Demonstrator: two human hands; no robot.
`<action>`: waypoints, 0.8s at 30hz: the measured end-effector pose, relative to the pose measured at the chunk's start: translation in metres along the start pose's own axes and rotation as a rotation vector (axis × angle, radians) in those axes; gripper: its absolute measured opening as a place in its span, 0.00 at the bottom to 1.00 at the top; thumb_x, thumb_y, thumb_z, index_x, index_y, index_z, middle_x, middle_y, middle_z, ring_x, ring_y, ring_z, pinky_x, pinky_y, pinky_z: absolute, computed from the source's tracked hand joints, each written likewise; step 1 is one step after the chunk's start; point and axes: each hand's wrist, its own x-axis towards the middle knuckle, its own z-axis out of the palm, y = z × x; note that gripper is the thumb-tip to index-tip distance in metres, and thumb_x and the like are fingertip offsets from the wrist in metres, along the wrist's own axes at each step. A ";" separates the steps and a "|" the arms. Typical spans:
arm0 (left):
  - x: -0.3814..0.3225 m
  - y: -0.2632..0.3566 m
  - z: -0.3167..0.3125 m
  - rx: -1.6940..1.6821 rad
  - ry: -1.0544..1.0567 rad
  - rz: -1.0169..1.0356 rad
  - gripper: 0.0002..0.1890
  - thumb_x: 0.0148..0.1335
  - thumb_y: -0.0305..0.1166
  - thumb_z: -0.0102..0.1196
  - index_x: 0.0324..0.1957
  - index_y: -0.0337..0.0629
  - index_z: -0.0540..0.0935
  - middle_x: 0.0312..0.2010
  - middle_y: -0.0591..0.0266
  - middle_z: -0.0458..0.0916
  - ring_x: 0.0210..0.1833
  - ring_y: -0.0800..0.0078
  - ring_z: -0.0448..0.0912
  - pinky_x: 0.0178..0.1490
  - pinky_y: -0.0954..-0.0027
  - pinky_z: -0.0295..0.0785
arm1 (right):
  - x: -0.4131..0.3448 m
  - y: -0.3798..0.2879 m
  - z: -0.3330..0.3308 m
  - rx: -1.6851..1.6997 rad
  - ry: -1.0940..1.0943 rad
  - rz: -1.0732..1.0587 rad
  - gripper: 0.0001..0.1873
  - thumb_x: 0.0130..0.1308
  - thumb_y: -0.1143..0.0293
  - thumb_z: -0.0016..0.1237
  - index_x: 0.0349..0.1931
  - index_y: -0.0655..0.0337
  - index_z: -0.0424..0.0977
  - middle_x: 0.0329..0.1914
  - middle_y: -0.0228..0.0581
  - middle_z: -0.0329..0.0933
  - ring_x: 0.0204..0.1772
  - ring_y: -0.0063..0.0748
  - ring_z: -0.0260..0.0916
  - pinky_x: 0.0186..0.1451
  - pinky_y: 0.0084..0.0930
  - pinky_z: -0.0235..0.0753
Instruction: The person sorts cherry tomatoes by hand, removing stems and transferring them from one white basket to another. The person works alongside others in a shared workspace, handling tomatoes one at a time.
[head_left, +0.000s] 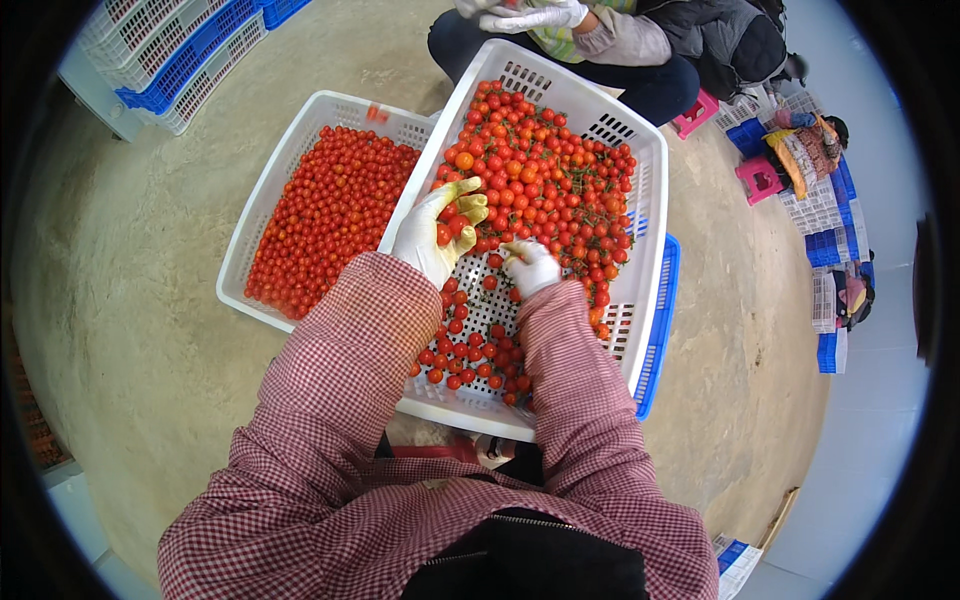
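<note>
Cherry tomatoes (525, 165), several with green stems, are heaped at the far and right sides of a white plastic crate (649, 195) before me. My left hand (435, 232), in a white glove stained yellow at the fingers, cups a few cherry tomatoes (452, 223) over the crate's left part. My gloved right hand (531, 266) is lower at the heap's near edge, fingers curled down; whether they grip a tomato is hidden. Loose tomatoes (465, 352) lie on the perforated crate floor nearer me. To the left stands a second white crate (259, 202) full of stemless-looking cherry tomatoes (334, 217).
A blue crate (658, 330) shows under the white one. Opposite sits a person with gloved hands (536, 16). Stacked crates (180, 60) stand at the far left. Along the right wall are pink stools (759, 180), more crates (814, 206) and piled clothing (806, 150).
</note>
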 end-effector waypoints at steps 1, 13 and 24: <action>0.000 0.001 0.001 0.013 0.011 -0.007 0.15 0.65 0.36 0.42 0.46 0.36 0.76 0.33 0.63 0.77 0.32 0.78 0.75 0.25 0.85 0.67 | 0.000 0.006 0.008 -0.078 -0.035 -0.075 0.14 0.54 0.71 0.51 0.42 0.60 0.75 0.44 0.45 0.72 0.47 0.38 0.71 0.53 0.26 0.69; 0.000 0.000 0.005 0.136 0.110 -0.050 0.13 0.63 0.34 0.43 0.43 0.41 0.78 0.32 0.67 0.77 0.35 0.79 0.74 0.32 0.82 0.67 | 0.010 0.010 -0.003 0.442 -0.195 0.205 0.10 0.48 0.79 0.48 0.34 0.64 0.75 0.28 0.35 0.75 0.31 0.21 0.70 0.36 0.18 0.72; 0.004 -0.007 0.003 0.281 0.100 -0.125 0.18 0.66 0.40 0.39 0.40 0.36 0.78 0.30 0.63 0.78 0.31 0.76 0.76 0.33 0.77 0.73 | 0.004 -0.033 -0.035 0.442 -0.175 0.135 0.15 0.55 0.69 0.53 0.42 0.65 0.72 0.31 0.36 0.75 0.35 0.21 0.70 0.39 0.18 0.71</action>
